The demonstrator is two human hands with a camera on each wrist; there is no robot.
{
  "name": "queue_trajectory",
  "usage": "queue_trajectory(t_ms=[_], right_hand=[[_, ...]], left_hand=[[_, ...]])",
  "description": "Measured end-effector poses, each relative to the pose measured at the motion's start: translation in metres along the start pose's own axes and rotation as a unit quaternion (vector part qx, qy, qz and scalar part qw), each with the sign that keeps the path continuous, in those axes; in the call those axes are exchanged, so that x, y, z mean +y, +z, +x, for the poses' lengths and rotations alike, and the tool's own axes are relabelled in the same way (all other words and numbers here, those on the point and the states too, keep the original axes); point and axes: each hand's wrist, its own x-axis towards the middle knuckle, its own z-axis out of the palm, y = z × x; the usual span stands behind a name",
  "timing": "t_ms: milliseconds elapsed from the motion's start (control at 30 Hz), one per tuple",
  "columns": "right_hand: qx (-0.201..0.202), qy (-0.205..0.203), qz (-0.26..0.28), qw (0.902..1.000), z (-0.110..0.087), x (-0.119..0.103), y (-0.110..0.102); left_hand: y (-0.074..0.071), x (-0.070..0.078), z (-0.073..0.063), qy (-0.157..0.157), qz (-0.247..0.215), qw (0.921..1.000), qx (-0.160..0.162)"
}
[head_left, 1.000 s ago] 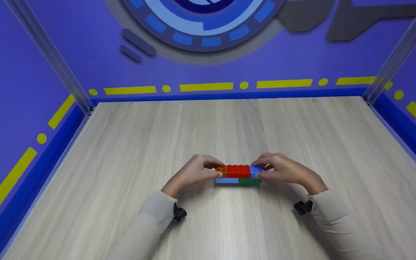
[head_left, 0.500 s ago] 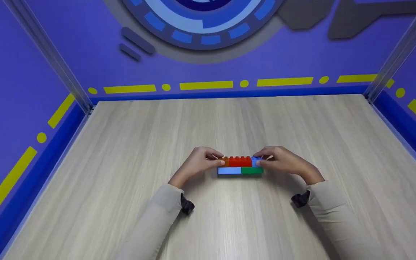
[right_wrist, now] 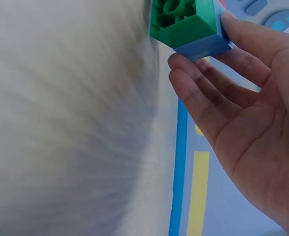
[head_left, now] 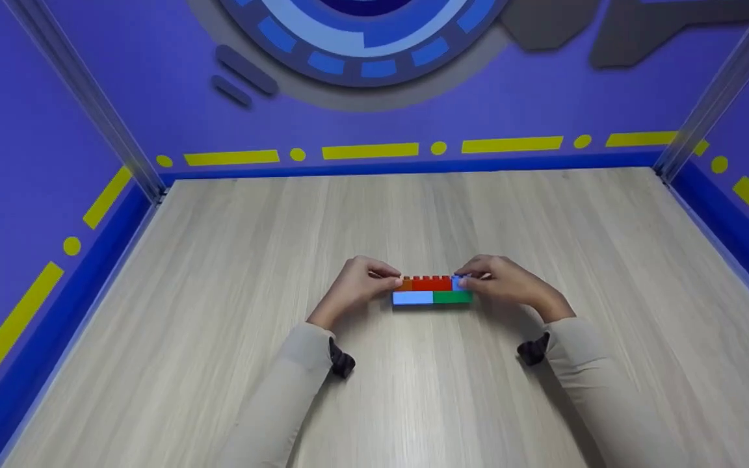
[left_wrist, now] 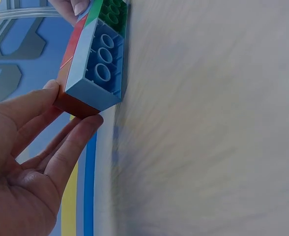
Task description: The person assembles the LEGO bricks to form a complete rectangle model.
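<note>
Both hands hold a two-layer block of toy building bricks between them, over the wooden table. Its upper row has an orange brick (head_left: 406,285), a red brick (head_left: 432,283) and a blue brick (head_left: 457,283). Below them sit a light blue brick (head_left: 412,298) and a green brick (head_left: 452,297), side by side. My left hand (head_left: 360,287) pinches the orange end with thumb and fingers. At the other end, my right hand (head_left: 508,283) pinches the blue brick. Hollow undersides of the light blue brick (left_wrist: 102,66) and green brick (right_wrist: 181,22) show in the wrist views.
The wood-grain table (head_left: 426,390) spreads out around the hands. A blue-purple back wall (head_left: 374,123) with yellow marks stands behind it, and side walls rise left and right. Each sleeve cuff carries a small black device (head_left: 342,364).
Both hands have moved the brick block farther from the person. It has tilted, so its front faces show more and its studs less. The grip at both ends looks the same.
</note>
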Motion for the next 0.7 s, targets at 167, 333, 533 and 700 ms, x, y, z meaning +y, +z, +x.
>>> queue_trajectory(t_ms=[167,333,533,700], right_hand=[[0.015,0.024,-0.007,0.9996,0.0011,0.0009,0.0029],[0.020,0.051,-0.014,0.9984,0.0019,0.0004,0.0066],[0.022,0.069,-0.019,0.9972,0.0050,-0.0023,0.0078],[0.023,0.087,-0.016,0.9958,0.0086,-0.0034,0.0070]], left_hand=[[0.0012,0.0011,0.0016,0.004,0.000,1.0000,0.007],[0.0028,0.0014,0.0022,-0.005,-0.002,1.0000,0.007],[0.0038,-0.0002,0.0049,-0.004,0.008,0.9999,0.014],[0.0029,0.0001,0.0065,-0.009,0.010,0.9999,0.010]])
